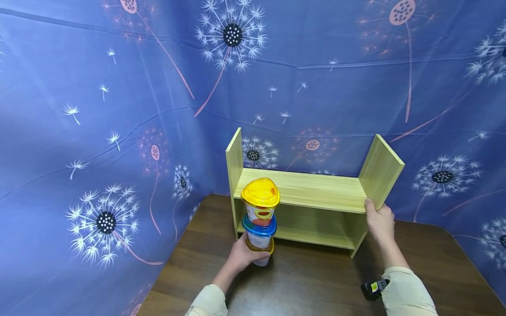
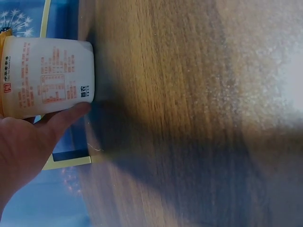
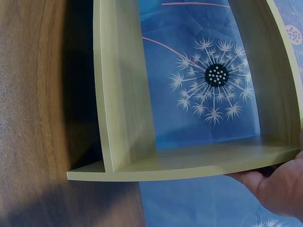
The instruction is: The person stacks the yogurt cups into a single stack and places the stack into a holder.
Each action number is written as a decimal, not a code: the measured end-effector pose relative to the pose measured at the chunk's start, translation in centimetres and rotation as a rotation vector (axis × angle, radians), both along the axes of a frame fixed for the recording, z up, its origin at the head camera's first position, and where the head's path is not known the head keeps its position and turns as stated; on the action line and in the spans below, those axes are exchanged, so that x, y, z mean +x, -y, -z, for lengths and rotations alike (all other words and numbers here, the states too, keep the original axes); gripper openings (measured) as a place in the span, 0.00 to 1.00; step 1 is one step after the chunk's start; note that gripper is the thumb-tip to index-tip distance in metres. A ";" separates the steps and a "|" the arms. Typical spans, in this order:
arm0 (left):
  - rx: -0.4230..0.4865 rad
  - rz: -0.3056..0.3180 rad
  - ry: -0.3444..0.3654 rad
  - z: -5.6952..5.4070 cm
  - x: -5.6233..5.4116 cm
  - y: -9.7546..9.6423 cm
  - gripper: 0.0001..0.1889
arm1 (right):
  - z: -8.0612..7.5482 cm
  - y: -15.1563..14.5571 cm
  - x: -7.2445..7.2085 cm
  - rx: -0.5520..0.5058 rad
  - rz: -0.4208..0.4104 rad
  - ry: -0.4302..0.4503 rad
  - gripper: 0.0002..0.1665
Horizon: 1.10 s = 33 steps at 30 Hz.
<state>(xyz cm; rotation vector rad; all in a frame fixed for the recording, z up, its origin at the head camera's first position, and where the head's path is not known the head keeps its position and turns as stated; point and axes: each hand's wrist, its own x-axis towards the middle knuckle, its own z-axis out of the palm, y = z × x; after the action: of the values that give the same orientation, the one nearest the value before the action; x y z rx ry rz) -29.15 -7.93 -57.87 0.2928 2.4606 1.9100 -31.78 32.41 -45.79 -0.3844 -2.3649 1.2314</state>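
Note:
My left hand (image 1: 242,254) grips the lowest of a stack of lidded tubs in front of the small wooden shelf (image 1: 300,186). The top tub has a yellow lid (image 1: 261,193), the middle one a blue lid (image 1: 259,226), the lowest an orange-yellow lid (image 1: 271,248). In the left wrist view, the lowest tub (image 2: 52,75) is white with orange print, its base close to the tabletop; whether they touch I cannot tell. My right hand (image 1: 381,221) holds the shelf's right side panel at the front edge. In the right wrist view, part of that hand (image 3: 281,187) lies along the panel's outer side.
The shelf has two boards between tall side panels and an open back. It stands on a brown wooden table (image 1: 316,281). Blue dandelion-print cloth (image 1: 118,109) hangs behind and at the left. A black device (image 1: 373,289) is at the right wrist.

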 end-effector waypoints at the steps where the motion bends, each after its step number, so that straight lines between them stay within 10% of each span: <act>1: -0.007 -0.001 0.003 0.0 0.0 0.1 0.45 | 0.1 0.1 0.0 0.002 0.001 -0.005 0.30; 9: -0.035 -0.003 -0.005 0.2 0.0 0.4 0.44 | 0.4 0.5 -0.2 -0.007 -0.002 -0.031 0.29; 33: -0.085 0.088 -0.027 -3.9 0.2 -0.9 0.40 | 0.1 0.1 0.2 -0.008 0.015 -0.042 0.30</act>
<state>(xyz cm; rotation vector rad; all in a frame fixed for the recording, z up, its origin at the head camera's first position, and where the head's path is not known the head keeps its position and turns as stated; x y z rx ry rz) -28.91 -7.02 -53.96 0.4202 2.4931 1.7741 -31.62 32.29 -45.86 -0.3753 -2.3180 1.2309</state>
